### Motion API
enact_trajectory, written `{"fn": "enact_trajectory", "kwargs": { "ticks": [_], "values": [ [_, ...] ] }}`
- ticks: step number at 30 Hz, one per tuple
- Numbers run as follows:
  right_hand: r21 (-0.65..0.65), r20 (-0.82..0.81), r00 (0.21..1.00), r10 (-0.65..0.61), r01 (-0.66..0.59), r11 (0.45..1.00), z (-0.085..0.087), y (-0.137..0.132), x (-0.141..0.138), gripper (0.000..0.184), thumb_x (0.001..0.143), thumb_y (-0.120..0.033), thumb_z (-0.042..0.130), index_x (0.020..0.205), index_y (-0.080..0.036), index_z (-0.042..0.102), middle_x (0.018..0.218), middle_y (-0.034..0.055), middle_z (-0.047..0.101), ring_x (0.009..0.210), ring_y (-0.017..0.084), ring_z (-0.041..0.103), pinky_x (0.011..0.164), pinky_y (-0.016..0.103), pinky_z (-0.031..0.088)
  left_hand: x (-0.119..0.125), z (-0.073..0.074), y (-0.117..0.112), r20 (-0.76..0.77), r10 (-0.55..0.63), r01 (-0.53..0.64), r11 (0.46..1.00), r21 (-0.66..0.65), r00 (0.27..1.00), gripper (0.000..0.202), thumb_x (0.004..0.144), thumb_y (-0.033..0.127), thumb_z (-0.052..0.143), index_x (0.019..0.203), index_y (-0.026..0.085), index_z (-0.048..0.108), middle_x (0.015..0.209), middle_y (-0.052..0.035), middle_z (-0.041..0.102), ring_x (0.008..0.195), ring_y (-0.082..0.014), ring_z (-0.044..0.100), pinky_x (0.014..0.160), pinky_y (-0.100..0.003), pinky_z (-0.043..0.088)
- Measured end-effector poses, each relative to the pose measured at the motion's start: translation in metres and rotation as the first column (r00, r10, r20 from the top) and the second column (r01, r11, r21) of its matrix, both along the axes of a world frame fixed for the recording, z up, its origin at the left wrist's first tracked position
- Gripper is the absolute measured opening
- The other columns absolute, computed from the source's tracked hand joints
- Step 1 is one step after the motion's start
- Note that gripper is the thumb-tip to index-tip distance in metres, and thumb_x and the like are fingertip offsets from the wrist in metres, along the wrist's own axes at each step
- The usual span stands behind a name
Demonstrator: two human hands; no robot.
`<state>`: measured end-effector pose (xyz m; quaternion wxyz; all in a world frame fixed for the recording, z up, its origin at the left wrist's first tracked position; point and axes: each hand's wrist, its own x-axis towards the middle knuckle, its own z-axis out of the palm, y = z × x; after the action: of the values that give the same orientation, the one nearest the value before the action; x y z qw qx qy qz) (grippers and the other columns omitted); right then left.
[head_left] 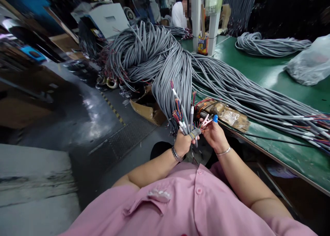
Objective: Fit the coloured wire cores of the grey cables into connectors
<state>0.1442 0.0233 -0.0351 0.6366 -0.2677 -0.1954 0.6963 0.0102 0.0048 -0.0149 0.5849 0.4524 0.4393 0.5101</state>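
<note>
My left hand (183, 142) is closed round a bunch of grey cable ends (183, 117) that stand upright, their stripped coloured wires fanned out on top. My right hand (214, 133) is beside it, its fingers pinching the thin coloured wires (206, 121) of one cable; a blue cap covers one fingertip (215, 118). The cables run up into a large grey bundle (175, 67) draped over the edge of the green table (270, 74). Both hands are held above my lap, just off the table's edge.
More grey cables (257, 98) lie across the table, with a coiled bunch (268, 45) and a clear plastic bag (309, 62) at the far right. A taped brown block (227, 114) sits at the table edge. A cardboard box (148, 109) stands on the floor. Another person (180, 12) sits far back.
</note>
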Motion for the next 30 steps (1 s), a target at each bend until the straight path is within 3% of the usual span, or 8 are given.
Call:
{"fn": "enact_trajectory", "kwargs": {
  "ticks": [5,10,13,18,26,30],
  "values": [
    [-0.006,0.026,1.000,0.017,-0.017,1.000,0.001,0.005,-0.005,0.039,0.078,-0.058,0.065,0.083,-0.020,0.067,0.073,0.0029,0.068,0.058,0.015,0.056,0.058,0.030,0.049,-0.001,-0.004,0.002,0.019,-0.002,0.002,1.000,0.015,1.000,0.028,0.070,0.037,0.073,0.063,0.013,0.061,0.052,0.0005,0.060,0.036,-0.0048,0.043,0.036,-0.019,0.032],
    [0.030,0.095,0.989,-0.110,0.107,0.994,-0.006,0.003,-0.003,0.038,0.080,-0.058,0.061,0.079,-0.020,0.066,0.084,0.0040,0.071,0.065,0.014,0.059,0.062,0.028,0.049,-0.005,-0.006,0.002,0.044,0.008,-0.008,1.000,0.001,0.999,0.027,0.069,0.036,0.074,0.064,0.012,0.062,0.053,-0.0001,0.060,0.037,-0.0054,0.045,0.036,-0.019,0.032],
    [0.045,0.112,0.990,-0.082,0.077,0.996,-0.009,0.000,0.001,0.039,0.082,-0.058,0.059,0.081,-0.020,0.067,0.090,0.0043,0.071,0.069,0.013,0.060,0.062,0.027,0.048,-0.005,-0.005,0.002,0.049,0.004,-0.004,1.000,-0.004,0.999,0.027,0.069,0.036,0.074,0.064,0.013,0.061,0.052,0.0003,0.060,0.036,-0.0051,0.044,0.036,-0.019,0.032],
    [-0.015,0.012,1.000,0.000,0.000,1.000,-0.005,0.002,0.002,0.037,0.076,-0.056,0.068,0.081,-0.019,0.068,0.081,0.0024,0.070,0.062,0.012,0.058,0.060,0.027,0.049,-0.002,-0.003,0.002,0.036,-0.006,0.006,1.000,0.000,0.999,0.029,0.069,0.037,0.074,0.063,0.013,0.059,0.051,0.0008,0.059,0.036,-0.0050,0.043,0.035,-0.019,0.032],
    [-0.112,-0.114,0.988,-0.101,0.088,0.990,-0.011,0.010,-0.002,0.031,0.070,-0.047,0.078,0.077,-0.019,0.066,0.076,0.0006,0.071,0.063,0.012,0.060,0.059,0.025,0.051,-0.003,-0.007,0.001,-0.042,-0.018,0.019,1.000,0.023,0.999,0.031,0.071,0.039,0.072,0.060,0.013,0.060,0.052,-0.0004,0.059,0.037,-0.0053,0.044,0.037,-0.019,0.034],
    [-0.080,-0.103,0.991,-0.081,0.073,0.994,-0.011,0.007,-0.002,0.035,0.074,-0.055,0.071,0.080,-0.021,0.065,0.079,0.0007,0.070,0.062,0.012,0.060,0.057,0.025,0.051,-0.005,-0.009,0.000,-0.043,-0.009,0.009,1.000,0.017,0.999,0.030,0.071,0.038,0.073,0.061,0.013,0.060,0.051,-0.0002,0.059,0.037,-0.0054,0.044,0.036,-0.019,0.033]
  ]
}}
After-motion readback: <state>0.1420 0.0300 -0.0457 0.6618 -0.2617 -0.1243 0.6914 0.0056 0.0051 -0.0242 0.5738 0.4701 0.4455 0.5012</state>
